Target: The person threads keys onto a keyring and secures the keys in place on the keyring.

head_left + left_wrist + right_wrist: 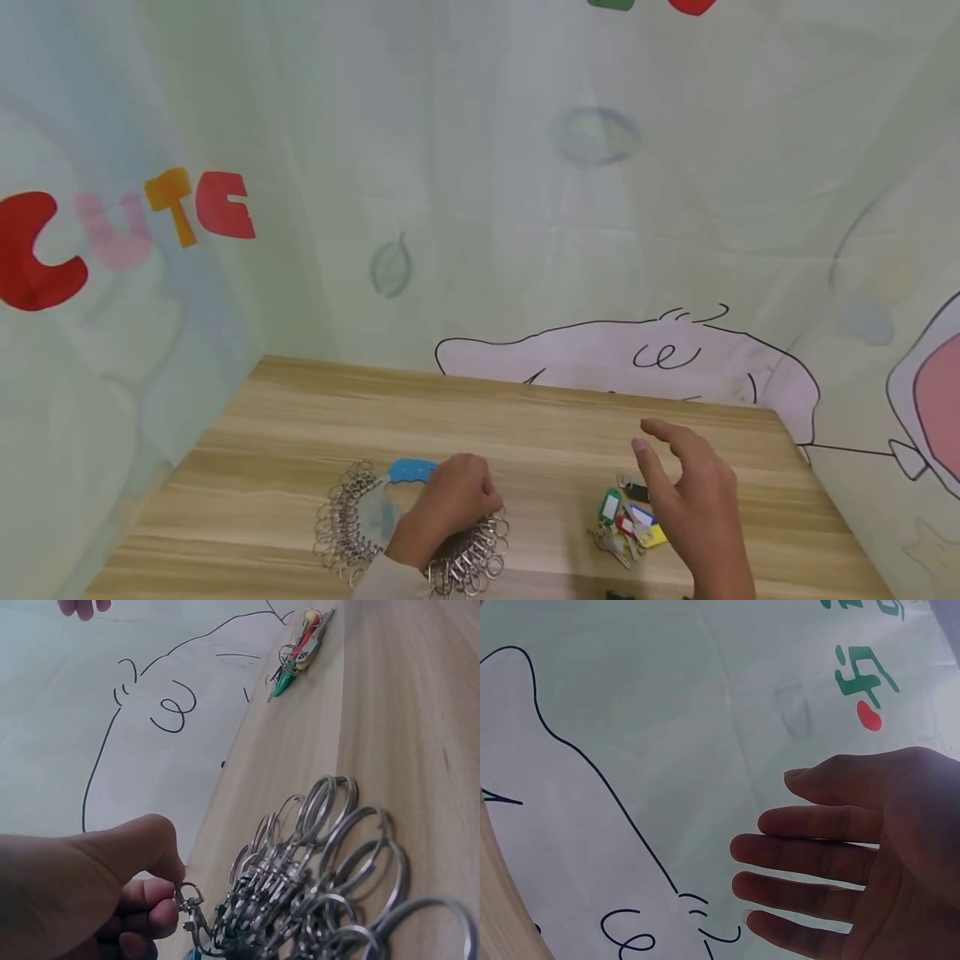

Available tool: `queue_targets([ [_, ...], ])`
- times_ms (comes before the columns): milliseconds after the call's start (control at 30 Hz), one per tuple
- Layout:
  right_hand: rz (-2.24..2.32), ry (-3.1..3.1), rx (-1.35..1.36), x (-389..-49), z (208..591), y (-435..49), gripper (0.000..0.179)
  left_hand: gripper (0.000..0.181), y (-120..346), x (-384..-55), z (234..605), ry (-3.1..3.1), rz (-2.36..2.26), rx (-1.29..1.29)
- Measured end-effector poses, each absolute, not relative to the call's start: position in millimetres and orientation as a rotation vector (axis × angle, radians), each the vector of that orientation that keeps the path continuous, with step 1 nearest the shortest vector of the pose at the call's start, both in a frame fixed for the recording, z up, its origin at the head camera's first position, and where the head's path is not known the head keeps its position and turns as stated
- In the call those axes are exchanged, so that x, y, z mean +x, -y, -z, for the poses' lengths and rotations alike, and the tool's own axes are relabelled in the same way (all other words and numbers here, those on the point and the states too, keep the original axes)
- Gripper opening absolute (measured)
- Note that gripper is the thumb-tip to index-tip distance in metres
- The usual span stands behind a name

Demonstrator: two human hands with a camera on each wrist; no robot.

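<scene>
My left hand (457, 496) is over a round bunch of metal swivel clasps with split rings (345, 512), at the front left of the table. In the left wrist view its thumb and finger pinch one swivel clasp (189, 901) at the edge of the bunch. A blue handle (408, 470) and a greyish see-through plate (371, 510) show inside the ring of clasps, partly hidden by the hand. My right hand (701, 496) is raised beside a small pile of keys (617, 546) with colored tags, fingers spread and holding nothing. A green tag (611, 506) and a yellow tag (657, 536) lie there.
The wood-grain table (540, 442) meets a printed cloth (487, 208) at its back edge, with more cloth on both sides. Small dark things (619, 595) peek in at the bottom edge, close to the right forearm.
</scene>
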State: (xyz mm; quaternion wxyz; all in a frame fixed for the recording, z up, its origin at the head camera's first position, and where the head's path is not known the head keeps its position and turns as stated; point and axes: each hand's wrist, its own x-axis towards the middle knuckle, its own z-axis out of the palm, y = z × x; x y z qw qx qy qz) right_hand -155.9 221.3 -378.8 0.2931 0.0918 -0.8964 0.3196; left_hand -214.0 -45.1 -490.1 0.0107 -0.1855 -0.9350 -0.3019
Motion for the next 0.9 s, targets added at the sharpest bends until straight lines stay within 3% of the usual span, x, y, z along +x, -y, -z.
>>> queue_targets([
  [300, -0.835, 2.381, 0.218, -155.6, 376.9, -223.3, 0.026, 0.039, 53.4, -215.0, 494.8, 2.816, 0.971, -0.537],
  [667, -0.837, 2.427, 0.173, -156.4, 376.6, -224.6, 0.026, 0.012, 62.2, -213.8, 493.9, 2.795, 1.209, -0.505],
  [900, -0.790, 2.445, 0.174, -160.0, 380.9, -223.6, 0.014, 0.004, 69.8, -209.6, 500.0, 2.810, 1.480, -0.439],
])
